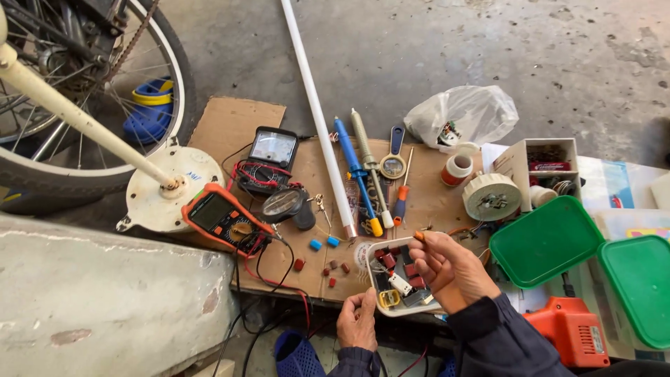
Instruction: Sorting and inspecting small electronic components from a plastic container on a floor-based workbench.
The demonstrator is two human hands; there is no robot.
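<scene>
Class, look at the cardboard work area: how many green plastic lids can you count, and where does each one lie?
2. One green lid lies tilted just right of the right hand. The second green lid sits on a clear box at the far right edge. Others may lie outside the view.

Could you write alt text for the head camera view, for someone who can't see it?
The right hand pinches a small orange part above a white tray of red components, the left hand at its edge. Multimeters, screwdrivers and green lids crowd the cardboard.
</scene>
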